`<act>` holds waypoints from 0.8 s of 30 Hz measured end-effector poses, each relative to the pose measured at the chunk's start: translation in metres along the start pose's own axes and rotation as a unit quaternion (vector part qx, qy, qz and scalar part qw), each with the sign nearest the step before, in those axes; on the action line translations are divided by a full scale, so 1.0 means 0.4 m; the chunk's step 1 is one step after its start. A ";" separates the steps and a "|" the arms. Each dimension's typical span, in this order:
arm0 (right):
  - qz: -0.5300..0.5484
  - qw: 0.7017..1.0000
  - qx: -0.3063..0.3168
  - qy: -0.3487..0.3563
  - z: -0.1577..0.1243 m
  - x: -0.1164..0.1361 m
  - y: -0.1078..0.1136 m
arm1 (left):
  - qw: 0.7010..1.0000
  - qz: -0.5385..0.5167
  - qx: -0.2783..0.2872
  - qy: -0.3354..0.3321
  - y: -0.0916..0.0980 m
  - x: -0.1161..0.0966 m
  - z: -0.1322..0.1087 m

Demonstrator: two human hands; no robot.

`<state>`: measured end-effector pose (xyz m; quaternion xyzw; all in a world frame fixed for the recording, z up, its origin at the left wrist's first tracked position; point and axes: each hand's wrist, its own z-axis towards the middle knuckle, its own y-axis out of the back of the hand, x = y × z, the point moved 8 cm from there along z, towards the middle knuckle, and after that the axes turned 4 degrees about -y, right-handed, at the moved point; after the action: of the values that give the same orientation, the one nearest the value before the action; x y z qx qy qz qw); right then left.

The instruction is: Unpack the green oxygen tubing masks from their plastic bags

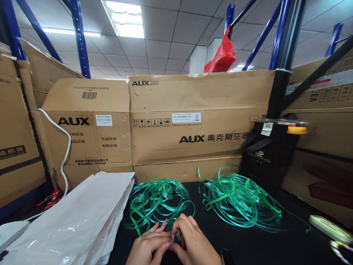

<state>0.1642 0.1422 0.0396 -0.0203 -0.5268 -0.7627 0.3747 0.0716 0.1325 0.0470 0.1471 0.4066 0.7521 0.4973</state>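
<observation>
My left hand point(151, 246) and my right hand point(191, 241) meet at the front edge of the left coil of green clear tubing point(158, 198). Both are closed, fingertips pinched together around something small and see-through that I cannot make out. Flat bright green straps point(135, 217) and clear fittings show among the loops of this coil. To the right lies a second, larger coil of green tubing point(242, 202), also with green straps, apart from both hands. A dark band or watch point(227, 256) shows at my right wrist.
White plastic bags point(71, 217) lie stacked at left, beside a white cable point(67, 147) and a red-black item point(51, 198). AUX cardboard boxes point(154, 147) wall the back of the black table point(220, 239). At right are a black bag point(259, 154) and a yellowish cylinder point(329, 228).
</observation>
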 end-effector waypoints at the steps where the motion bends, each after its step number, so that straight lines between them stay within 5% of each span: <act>1: -0.004 1.000 -0.005 0.006 0.000 0.003 0.001 | 1.000 0.004 -0.003 -0.001 0.003 -0.001 0.001; 10: -0.037 0.996 -0.052 0.066 -0.009 0.017 -0.003 | 1.000 -0.002 -0.010 0.006 0.016 -0.007 0.003; 24: -0.051 0.995 -0.058 0.061 -0.012 0.005 -0.026 | 0.998 -0.003 -0.062 0.021 0.031 -0.005 -0.003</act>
<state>0.1584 0.1391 0.0300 0.0313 -0.4583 -0.8097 0.3653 0.0642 0.1281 0.0559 0.0986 0.3696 0.7774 0.4993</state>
